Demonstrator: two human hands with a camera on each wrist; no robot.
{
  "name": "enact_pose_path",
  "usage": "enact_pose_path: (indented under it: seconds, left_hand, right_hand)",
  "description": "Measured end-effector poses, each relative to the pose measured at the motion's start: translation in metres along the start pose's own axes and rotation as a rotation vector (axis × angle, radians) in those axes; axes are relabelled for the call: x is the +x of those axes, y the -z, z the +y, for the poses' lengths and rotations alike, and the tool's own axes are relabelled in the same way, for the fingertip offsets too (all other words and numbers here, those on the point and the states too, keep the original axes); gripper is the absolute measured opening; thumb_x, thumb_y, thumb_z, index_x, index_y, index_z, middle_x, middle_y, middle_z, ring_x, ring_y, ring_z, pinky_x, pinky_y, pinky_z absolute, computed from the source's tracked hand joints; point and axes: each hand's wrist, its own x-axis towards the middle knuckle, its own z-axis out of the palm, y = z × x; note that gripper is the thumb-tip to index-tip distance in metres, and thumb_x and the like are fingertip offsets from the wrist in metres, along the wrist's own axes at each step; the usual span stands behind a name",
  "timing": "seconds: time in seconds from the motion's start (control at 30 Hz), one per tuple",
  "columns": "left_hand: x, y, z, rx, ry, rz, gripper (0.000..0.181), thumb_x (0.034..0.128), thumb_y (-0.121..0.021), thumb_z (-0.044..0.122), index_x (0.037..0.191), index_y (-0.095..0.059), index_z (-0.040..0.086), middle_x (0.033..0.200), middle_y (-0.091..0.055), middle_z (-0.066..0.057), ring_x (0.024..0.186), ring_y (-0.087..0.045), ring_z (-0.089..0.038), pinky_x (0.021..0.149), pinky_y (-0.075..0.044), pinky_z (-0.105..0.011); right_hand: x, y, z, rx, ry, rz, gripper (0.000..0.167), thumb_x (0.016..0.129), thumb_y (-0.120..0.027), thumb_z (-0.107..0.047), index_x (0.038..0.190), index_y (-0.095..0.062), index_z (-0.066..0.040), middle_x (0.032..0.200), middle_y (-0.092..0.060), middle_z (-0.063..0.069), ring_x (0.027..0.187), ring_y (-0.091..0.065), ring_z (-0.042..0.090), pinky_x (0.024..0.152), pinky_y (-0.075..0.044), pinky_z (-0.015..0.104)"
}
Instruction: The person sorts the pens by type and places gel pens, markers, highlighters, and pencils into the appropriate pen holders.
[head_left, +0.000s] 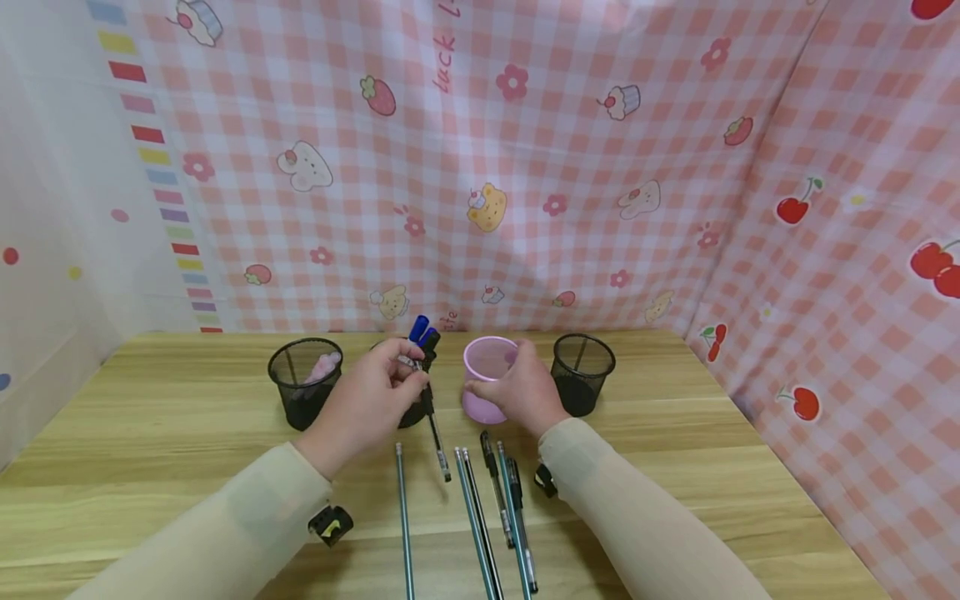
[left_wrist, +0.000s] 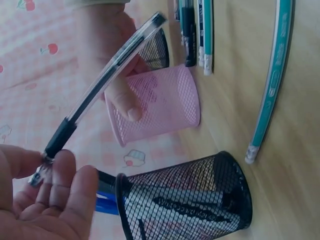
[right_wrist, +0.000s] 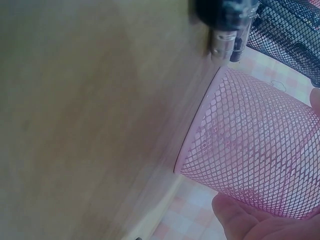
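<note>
My left hand (head_left: 371, 396) pinches a clear gel pen (left_wrist: 107, 75) with a black grip by its end, the pen slanting out from the fingertips. Just by that hand stands a black mesh pen cup (left_wrist: 187, 200) holding blue- and black-capped pens; in the head view, the hand hides much of this cup. My right hand (head_left: 527, 390) grips a pink mesh pen cup (head_left: 483, 408) from its right side, thumb on the near wall. That cup stands upright on the table, and no pens show through its mesh (right_wrist: 250, 145).
A black mesh cup (head_left: 303, 408) with a fluffy pink item stands at left, and another black mesh cup (head_left: 581, 396) at right. On the wooden table (head_left: 172, 467) lie a teal pencil (head_left: 405, 517) and, further right, several pencils and black-capped pens (head_left: 495, 492).
</note>
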Motion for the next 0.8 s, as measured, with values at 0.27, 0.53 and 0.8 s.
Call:
enact_pose_path:
  seconds: [0.27, 0.53, 0.8]
  left_hand:
    - [0.004, 0.004, 0.0, -0.07, -0.059, 0.186, 0.026, 0.1061, -0.065, 0.018, 0.13, -0.062, 0.008, 0.101, -0.076, -0.008, 0.083, -0.067, -0.019, 0.065, -0.053, -0.025]
    - [0.012, -0.001, -0.002, -0.133, -0.133, 0.369, 0.023, 0.1056, -0.065, 0.014, 0.127, -0.062, 0.006, 0.095, -0.073, -0.01, 0.074, -0.06, -0.015, 0.059, -0.047, -0.021]
    - [0.019, -0.013, -0.002, -0.246, -0.201, 0.524, 0.02, 0.1024, -0.068, 0.007, 0.121, -0.062, 0.003, 0.093, -0.074, -0.016, 0.071, -0.059, -0.005, 0.059, -0.045, -0.016]
  right_hand:
    - [-0.002, 0.001, -0.002, -0.001, 0.001, -0.001, 0.102, 0.074, -0.097, -0.038, 0.151, -0.039, -0.003, 0.144, -0.059, 0.02, 0.128, -0.061, 0.036, 0.11, -0.052, 0.05]
    - [-0.001, 0.001, -0.001, 0.004, -0.012, -0.006, 0.1, 0.074, -0.097, -0.037, 0.149, -0.041, -0.004, 0.144, -0.059, 0.019, 0.128, -0.061, 0.035, 0.11, -0.052, 0.049]
    - [-0.002, 0.001, -0.002, 0.01, -0.004, -0.006, 0.1, 0.075, -0.096, -0.036, 0.15, -0.039, -0.003, 0.143, -0.059, 0.02, 0.129, -0.061, 0.035, 0.111, -0.051, 0.05]
